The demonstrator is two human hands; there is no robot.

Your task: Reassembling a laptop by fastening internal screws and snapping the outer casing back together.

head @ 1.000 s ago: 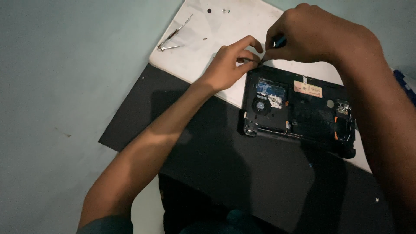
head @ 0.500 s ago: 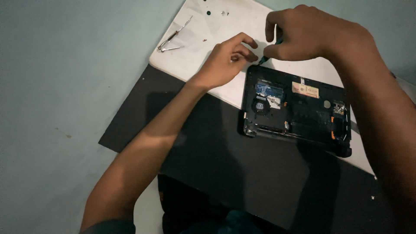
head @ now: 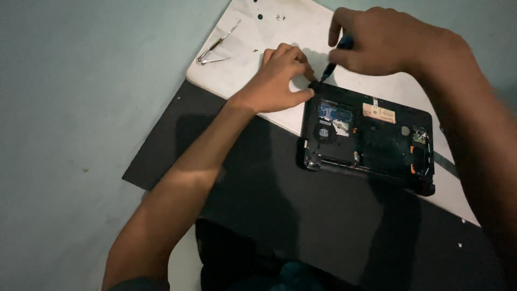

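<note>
A small black laptop base (head: 371,143) lies opened up, its fan and circuit board showing, across a white board (head: 280,32) and a black mat (head: 280,215). My left hand (head: 280,78) pinches the base's far left corner with thumb and fingers. My right hand (head: 385,40) grips a blue-handled screwdriver (head: 336,54), its tip set down at that same corner right beside my left fingertips.
Metal tweezers (head: 215,48) lie on the white board's far left part, with a few tiny screws (head: 269,16) near its top edge. The pale blue-grey floor (head: 81,108) spreads to the left. A dark shape sits by my knees at the bottom.
Both hands stay at the laptop's far left corner. My right hand has shifted slightly up and right, with the screwdriver tip still at the corner. The view has drifted a little.
</note>
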